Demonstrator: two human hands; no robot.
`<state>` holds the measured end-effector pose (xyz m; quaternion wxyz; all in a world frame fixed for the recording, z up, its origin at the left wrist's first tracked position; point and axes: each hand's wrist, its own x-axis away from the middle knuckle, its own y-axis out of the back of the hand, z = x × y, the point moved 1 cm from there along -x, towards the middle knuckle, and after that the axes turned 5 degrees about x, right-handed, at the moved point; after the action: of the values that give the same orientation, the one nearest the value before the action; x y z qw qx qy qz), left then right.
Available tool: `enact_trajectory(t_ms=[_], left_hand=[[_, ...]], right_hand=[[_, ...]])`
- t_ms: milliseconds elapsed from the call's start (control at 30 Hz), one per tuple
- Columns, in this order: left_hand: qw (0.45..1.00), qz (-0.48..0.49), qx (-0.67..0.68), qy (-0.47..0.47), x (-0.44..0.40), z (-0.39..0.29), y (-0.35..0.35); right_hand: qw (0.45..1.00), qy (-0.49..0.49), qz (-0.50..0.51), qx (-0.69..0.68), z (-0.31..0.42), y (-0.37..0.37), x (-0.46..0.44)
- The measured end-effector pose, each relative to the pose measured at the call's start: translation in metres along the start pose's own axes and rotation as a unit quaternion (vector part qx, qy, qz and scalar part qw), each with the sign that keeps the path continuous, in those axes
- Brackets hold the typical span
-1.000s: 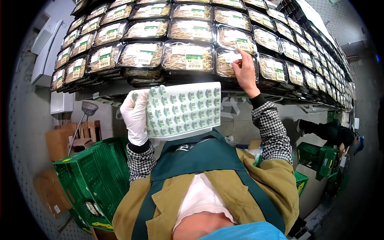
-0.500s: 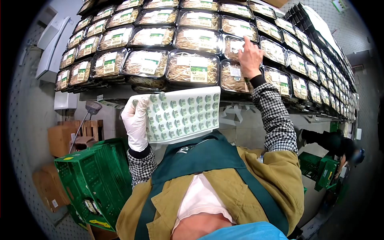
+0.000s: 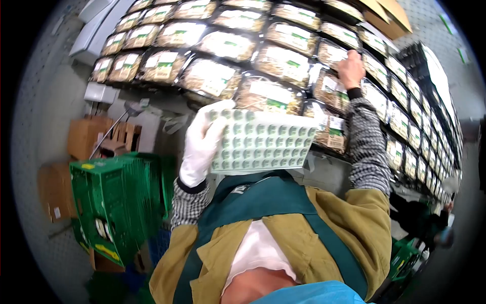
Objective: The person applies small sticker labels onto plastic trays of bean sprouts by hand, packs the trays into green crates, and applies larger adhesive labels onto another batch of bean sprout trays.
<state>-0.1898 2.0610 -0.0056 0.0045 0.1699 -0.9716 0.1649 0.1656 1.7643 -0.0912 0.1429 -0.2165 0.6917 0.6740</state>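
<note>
My left hand [image 3: 201, 144], in a white glove, grips the left side of a sheet of small green round stickers [image 3: 266, 139], held in front of the apron. Bare and stretched out to the table, my right hand [image 3: 350, 71] rests at a film-covered black tray [image 3: 331, 53] in one of the middle rows. Its fingertips are bunched together, and whatever may be between them is too small to see. Labelled trays of pale, stringy food [image 3: 271, 96] stand in rows all around it.
Green crates [image 3: 104, 202] and cardboard boxes [image 3: 86, 138] stand at the left, near a long-handled brush [image 3: 132, 108]. Another person [image 3: 417, 215] in dark clothes is at the lower right. An open carton [image 3: 387, 17] lies beyond the trays.
My right hand has moved from the front row to trays farther back and to the right. The view has turned, and the sheet with my left hand appears farther right.
</note>
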Motion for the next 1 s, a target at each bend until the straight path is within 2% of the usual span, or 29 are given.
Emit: enact_trajectory(t_ms=[67,100,133,167,200,233,300,400,467,500,533,600,667,733,800,833,867,933,1000], left_hand=[[0.999,-0.011,-0.033,-0.002,-0.002,0.006,-0.004],[0.998,-0.031,-0.059,-0.017,-0.003,0.010,-0.007],[0.995,-0.031,-0.085,-0.036,-0.005,0.012,-0.011],[0.994,-0.033,-0.095,-0.038,-0.006,0.014,-0.015],[0.993,-0.032,-0.105,-0.041,-0.007,0.014,-0.018],[0.992,-0.016,-0.123,-0.034,-0.006,0.009,-0.022],[0.983,-0.033,-0.165,-0.076,-0.008,0.015,-0.023],[0.963,-0.069,-0.216,-0.147,-0.009,0.011,-0.032],[0.961,-0.066,-0.239,-0.123,-0.009,0.011,-0.031],[0.972,-0.072,-0.202,-0.099,-0.007,0.010,-0.035],[0.970,-0.067,-0.193,-0.127,-0.011,0.013,-0.035],[0.983,-0.022,-0.119,-0.141,-0.017,0.024,-0.034],[0.990,-0.024,-0.112,-0.083,-0.017,0.029,-0.032],[0.991,-0.054,-0.123,-0.020,-0.015,0.025,-0.035],[0.996,-0.059,-0.065,-0.019,-0.010,0.021,-0.030],[0.999,-0.037,-0.015,-0.002,-0.006,0.021,-0.022],[0.999,-0.016,0.035,0.015,-0.001,0.021,-0.015],[0.999,-0.010,0.034,0.003,0.006,0.013,-0.007],[0.998,-0.066,0.003,0.002,0.014,0.004,-0.003]], right_hand=[[0.972,0.061,0.049,-0.221,0.022,0.040,0.003],[0.928,0.069,0.158,-0.331,0.051,0.079,0.010],[0.812,0.128,0.265,-0.505,0.073,0.101,0.022],[0.732,0.219,0.313,-0.564,0.095,0.125,0.037],[0.725,0.342,0.303,-0.515,0.115,0.161,0.054],[0.698,0.401,0.278,-0.524,0.131,0.178,0.073],[0.708,0.429,0.281,-0.486,0.146,0.207,0.098],[0.776,0.471,0.071,-0.414,0.150,0.219,0.111],[0.779,0.463,0.018,-0.422,0.147,0.217,0.117],[0.777,0.467,-0.033,-0.421,0.146,0.213,0.120],[0.772,0.470,-0.084,-0.419,0.143,0.211,0.120],[0.750,0.507,-0.016,-0.425,0.131,0.216,0.117],[0.709,0.477,0.131,-0.503,0.125,0.207,0.108],[0.650,0.352,0.250,-0.626,0.106,0.172,0.074],[0.693,0.122,0.294,-0.646,0.071,0.122,0.001],[0.723,0.106,0.230,-0.643,0.051,0.092,-0.034],[0.795,0.027,0.198,-0.573,0.033,0.061,-0.064],[0.898,0.018,0.113,-0.426,-0.004,-0.015,-0.106],[0.937,0.026,0.048,-0.345,-0.013,-0.054,-0.121]])
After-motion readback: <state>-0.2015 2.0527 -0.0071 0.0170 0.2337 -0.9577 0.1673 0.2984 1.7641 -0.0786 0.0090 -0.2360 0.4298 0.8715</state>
